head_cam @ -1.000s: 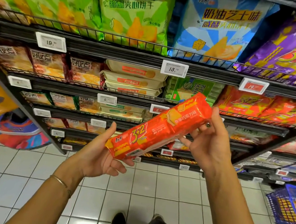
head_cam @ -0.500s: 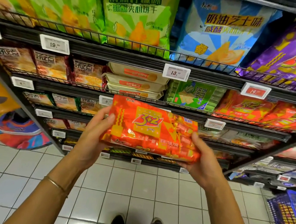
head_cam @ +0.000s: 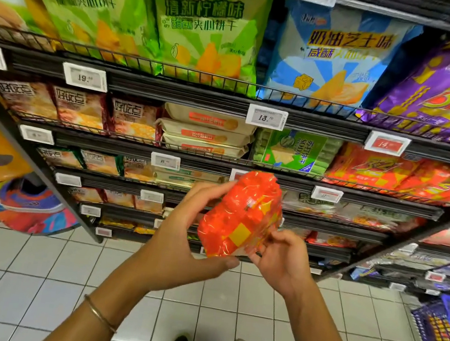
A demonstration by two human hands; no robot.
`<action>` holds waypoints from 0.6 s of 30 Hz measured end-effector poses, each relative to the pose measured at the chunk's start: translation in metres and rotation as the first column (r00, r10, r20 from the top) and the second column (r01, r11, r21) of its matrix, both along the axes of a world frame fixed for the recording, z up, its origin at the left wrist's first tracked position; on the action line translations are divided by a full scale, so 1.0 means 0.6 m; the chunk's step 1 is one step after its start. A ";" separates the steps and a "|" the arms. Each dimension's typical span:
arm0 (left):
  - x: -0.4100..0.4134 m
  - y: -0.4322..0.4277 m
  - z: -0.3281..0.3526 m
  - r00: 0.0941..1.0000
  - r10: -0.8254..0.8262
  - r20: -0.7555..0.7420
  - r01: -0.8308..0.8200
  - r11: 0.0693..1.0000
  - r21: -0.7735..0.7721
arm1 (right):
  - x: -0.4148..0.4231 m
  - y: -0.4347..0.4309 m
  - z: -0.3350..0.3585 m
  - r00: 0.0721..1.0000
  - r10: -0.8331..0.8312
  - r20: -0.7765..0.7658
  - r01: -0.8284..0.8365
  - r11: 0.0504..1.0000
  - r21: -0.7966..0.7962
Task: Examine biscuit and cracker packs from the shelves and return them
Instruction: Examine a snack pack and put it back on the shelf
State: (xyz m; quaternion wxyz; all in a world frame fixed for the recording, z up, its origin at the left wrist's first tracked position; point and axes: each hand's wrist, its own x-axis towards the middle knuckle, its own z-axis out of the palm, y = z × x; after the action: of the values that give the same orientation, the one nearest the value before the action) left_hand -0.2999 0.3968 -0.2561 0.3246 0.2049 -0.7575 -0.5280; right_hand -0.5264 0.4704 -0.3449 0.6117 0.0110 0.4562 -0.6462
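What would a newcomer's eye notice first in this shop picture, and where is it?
The eye goes first to the bright red-orange cracker pack in the centre, held in front of the shelves by the left hand and the right hand. Next come the big bags on the top shelf: the green lemon biscuit bags at the left, a blue cheese biscuit bag beside them and a purple bag at the right.

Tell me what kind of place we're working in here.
Almost certainly a supermarket snack aisle: tiered wire-fronted shelves packed with biscuit bags, price tags clipped along the shelf edges, and a blue shopping basket on the tiled floor. The left hand and right hand hold an orange-red pack.
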 end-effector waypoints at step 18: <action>0.070 -0.088 -0.080 0.966 0.220 0.133 -0.256 0.865 0.432 | -0.033 0.011 0.023 0.826 -0.003 -0.564 -0.061 0.994 -0.094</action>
State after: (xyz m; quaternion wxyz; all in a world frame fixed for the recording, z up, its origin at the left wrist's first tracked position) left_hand -0.2580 0.3441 -0.3043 0.3015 0.3864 -0.5973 -0.6348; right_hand -0.5462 0.4770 -0.3310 0.4594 -0.2202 0.5806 -0.6351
